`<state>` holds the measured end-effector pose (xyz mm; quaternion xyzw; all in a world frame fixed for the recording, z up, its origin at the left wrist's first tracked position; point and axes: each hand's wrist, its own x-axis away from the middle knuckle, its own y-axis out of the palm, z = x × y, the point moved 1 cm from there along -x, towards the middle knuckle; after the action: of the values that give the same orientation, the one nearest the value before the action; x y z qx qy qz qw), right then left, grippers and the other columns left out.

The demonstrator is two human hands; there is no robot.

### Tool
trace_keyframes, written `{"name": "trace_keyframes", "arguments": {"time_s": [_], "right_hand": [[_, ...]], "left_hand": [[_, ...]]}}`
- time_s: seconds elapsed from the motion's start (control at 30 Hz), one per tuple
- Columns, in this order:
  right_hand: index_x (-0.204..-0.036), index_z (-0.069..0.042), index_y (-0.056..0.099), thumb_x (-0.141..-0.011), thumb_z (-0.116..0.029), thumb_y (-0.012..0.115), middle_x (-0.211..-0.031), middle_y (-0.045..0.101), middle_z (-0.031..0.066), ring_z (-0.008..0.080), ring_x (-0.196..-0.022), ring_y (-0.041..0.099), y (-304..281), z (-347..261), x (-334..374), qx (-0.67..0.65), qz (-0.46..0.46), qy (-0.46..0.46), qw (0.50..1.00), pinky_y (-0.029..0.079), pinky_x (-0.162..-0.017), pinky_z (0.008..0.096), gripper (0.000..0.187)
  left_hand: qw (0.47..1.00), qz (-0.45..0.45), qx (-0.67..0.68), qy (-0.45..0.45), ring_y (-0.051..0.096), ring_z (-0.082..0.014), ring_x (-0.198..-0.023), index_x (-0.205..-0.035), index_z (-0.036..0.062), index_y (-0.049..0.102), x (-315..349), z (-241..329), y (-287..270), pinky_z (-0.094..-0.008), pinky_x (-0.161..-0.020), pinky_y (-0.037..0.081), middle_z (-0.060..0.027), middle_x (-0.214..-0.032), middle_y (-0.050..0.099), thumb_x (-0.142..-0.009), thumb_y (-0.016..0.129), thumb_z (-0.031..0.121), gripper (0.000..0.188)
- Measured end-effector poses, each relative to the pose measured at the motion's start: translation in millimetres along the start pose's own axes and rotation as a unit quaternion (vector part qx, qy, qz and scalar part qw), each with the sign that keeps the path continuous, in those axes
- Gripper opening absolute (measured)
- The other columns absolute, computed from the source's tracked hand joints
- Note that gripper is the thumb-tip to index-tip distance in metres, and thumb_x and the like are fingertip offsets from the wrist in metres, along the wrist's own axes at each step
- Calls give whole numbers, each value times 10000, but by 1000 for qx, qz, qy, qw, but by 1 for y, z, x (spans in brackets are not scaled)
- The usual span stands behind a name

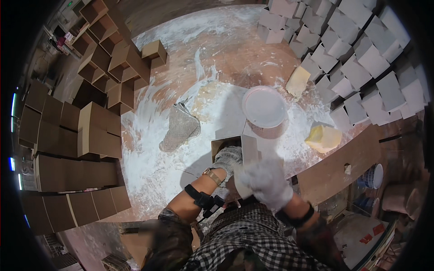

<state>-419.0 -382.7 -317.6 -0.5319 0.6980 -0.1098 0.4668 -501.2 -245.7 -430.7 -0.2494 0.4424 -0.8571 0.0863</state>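
Observation:
A box (250,148) with a brown inside and a white-coated side stands at the near middle of the table. My left hand (228,156), in a grey knit glove, reaches into its opening, and the fingers are hidden inside. Close by the box's near right side is my right hand (270,183), in a white-smeared glove and blurred by motion. Its fingers are closed on a pale, flat-edged piece (242,183) that looks like a sponge. Beyond the box sits a round tub (264,106) of white coating. A mesh-like grey cloth (181,126) lies to the left.
White smears cover the table (149,178). Two yellowish sponges (323,138) lie to the right. Brown open boxes (97,131) are stacked along the left, white-coated boxes (357,67) along the far right. A brown board (339,167) runs along the near right edge.

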Motion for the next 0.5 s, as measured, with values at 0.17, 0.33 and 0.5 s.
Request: {"name": "trace_keyframes", "arguments": {"time_s": [0.17,0.33,0.5], "right_hand": [[-1077,-46,663,-640,-61,655,-1014,675,126,259,-897,666,-19,-24,47,-91,19,77,993,542,-771,357,437],[-1005,-65,685,-631,-67,645,-967,692,117,286,-854,672,1,-14,21,133,98,28,986,523,-763,389,377],[-951,-142,703,-632,-74,644,-833,676,91,264,-717,655,42,75,-19,121,51,148,980,512,-648,341,332]], "left_hand": [[978,124,-23,166,648,-358,-982,-1069,29,663,6,-50,22,-441,-819,531,-201,-1113,646,-875,513,187,292],[963,-46,-127,233,621,-343,-1048,-1160,52,631,12,-32,-18,-425,-852,516,-185,-1165,625,-872,524,209,345],[995,41,78,57,635,-324,-1017,-1201,79,607,-28,-125,78,-396,-807,527,-169,-1150,633,-862,587,374,450]]}}
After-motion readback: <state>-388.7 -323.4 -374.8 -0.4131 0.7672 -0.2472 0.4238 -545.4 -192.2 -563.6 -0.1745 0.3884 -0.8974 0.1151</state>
